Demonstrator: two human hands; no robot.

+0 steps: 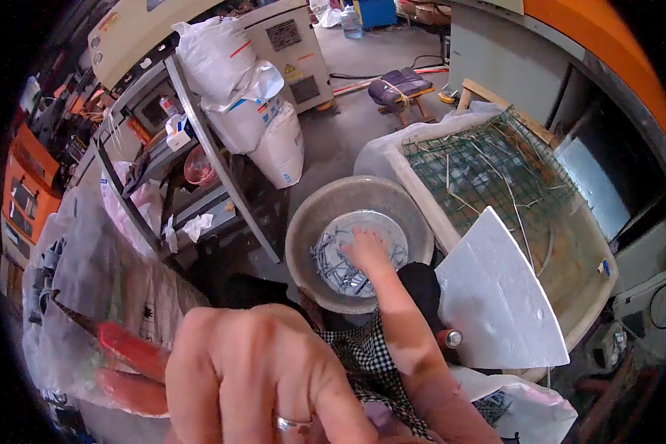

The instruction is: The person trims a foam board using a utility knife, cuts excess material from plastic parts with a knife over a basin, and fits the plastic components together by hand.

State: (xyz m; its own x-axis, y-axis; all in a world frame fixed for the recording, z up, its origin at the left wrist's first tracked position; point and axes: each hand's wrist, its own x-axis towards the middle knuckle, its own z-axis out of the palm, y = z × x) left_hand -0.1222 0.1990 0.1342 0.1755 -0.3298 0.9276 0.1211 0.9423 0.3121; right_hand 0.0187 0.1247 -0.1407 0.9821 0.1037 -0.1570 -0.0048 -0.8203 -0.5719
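Observation:
Close to the camera, my left hand point(255, 366) is curled with a ring on one finger, around red-handled pliers point(135, 354). The pliers' dark tip points up and left; my fingers hide part of the grip. My right hand point(366, 250) reaches down into a round metal bowl point(381, 220), fingers apart over small thin grey parts point(338, 272). I cannot make out anything held in it. The bowl sits inside a larger grey basin point(311, 214) on the floor, between my knees.
At right stands a tub point(584, 296) under green wire mesh point(488, 163), with a white foam sheet point(503, 296) leaning on it. A can point(450, 338) is by my right leg. White sacks point(277, 148) and a metal rack point(214, 159) stand ahead left; a small stool point(403, 92) is farther back.

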